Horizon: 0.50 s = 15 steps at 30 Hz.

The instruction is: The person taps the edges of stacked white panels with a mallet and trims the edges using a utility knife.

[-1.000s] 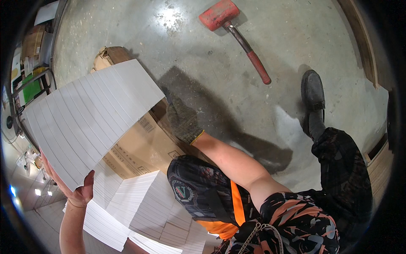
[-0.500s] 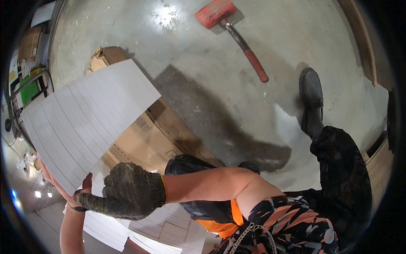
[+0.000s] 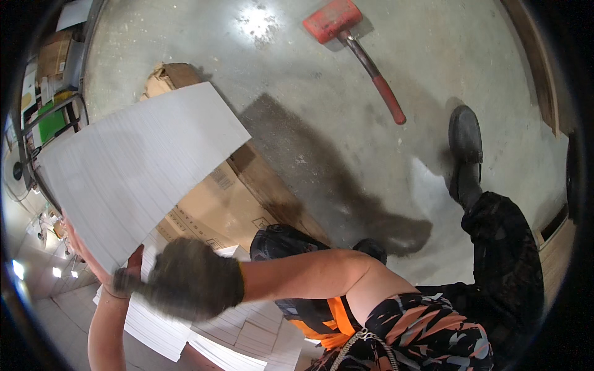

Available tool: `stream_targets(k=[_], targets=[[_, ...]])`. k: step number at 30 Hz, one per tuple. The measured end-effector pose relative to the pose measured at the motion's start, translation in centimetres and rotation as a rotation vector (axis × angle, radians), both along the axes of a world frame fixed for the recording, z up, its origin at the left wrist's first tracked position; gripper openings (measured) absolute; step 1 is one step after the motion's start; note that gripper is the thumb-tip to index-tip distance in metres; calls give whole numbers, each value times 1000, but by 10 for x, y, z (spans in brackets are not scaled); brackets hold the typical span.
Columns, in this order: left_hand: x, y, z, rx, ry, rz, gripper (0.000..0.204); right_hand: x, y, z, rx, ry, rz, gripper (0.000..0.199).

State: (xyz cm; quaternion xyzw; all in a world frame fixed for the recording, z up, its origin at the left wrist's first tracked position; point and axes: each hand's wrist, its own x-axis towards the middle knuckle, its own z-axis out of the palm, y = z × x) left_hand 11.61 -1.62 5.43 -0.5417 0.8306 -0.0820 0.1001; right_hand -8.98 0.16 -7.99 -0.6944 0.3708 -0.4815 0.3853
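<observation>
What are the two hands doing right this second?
Left hand: bare, holding up the large white ribbed panel by its lower edge.
Right hand: gloved, blurred, at the panel's lower edge; grip cannot be told.

The tile (image 3: pixel 139 173) is white with fine grey lines (so are the tiles (image 3: pixel 216 331) stacked below). The glove (image 3: pixel 189 287) is dark olive-grey, the box (image 3: pixel 229 198) brown. The mallet (image 3: pixel 356 46) is red on a grey floor (image 3: pixel 297 80), the shoe (image 3: pixel 465 145) black.
</observation>
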Motion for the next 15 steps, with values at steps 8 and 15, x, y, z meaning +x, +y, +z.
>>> stream_targets(k=[8, 15], targets=[[-21, -21, -7, 10, -5, -84, 103, 18, 0, -12, 170, -135, 311, 15], [-23, -19, 1, 49, -2, -69, 96, 25, 1, -19, 532, -555, 70, 30]])
